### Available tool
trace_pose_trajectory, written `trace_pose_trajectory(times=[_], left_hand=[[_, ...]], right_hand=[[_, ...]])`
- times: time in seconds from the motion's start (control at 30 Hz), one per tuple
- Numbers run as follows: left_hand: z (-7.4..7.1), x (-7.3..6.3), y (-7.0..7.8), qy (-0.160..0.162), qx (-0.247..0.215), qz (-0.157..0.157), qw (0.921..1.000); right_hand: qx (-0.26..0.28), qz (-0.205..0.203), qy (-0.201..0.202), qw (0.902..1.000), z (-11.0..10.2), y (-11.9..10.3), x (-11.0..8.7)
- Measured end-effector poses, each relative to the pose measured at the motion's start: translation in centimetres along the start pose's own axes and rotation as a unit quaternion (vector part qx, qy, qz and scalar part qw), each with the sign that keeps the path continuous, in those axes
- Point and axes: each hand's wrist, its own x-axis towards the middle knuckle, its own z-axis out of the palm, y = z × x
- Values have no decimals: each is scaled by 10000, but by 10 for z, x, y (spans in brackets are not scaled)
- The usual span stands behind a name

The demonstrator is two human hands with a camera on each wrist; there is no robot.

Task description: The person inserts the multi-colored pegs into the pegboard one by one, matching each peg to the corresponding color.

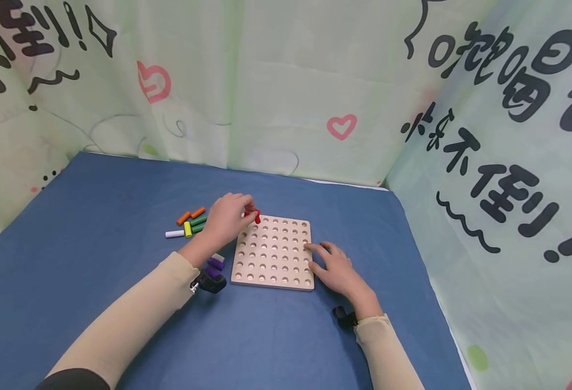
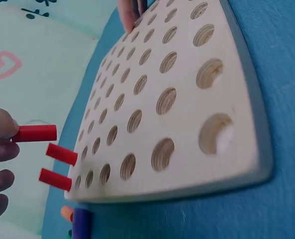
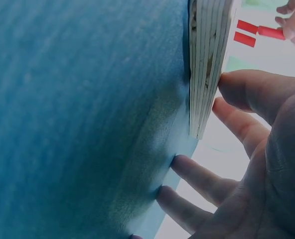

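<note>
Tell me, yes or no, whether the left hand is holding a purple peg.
No, the left wrist view shows the left hand pinching a red peg, beside two more red pegs standing in the wooden board.

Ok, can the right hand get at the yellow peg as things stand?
Probably not directly: the holed board and the left hand, which pinches a red peg, lie between the right hand and the yellow peg. It would likely have to go around.

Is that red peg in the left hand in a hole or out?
Out: the left hand pinches the red peg, its free end clear of the board.
</note>
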Motion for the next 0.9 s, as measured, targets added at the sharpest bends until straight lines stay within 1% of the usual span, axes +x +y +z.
trace_pose_trajectory(times=[0.23,0.33,0.43,0.67,0.9], left_hand=[[9,15,9,104,210,265,9994],[14,20,11,127,315,286,9990],[18,24,12,97,324,245,9991],[27,26,11,-191,154,-38,9997],[31,26,8,-71,291,36,9995]], right_hand=[[27,-42,15,10000,-1,1,-1],[33,-37,10,10000,-1,1,-1],[42,-41,19,10000,-2,1,-1],[62,-46,15,10000,-2,0,-1],[83,-22,0,10000,0,1,-1]])
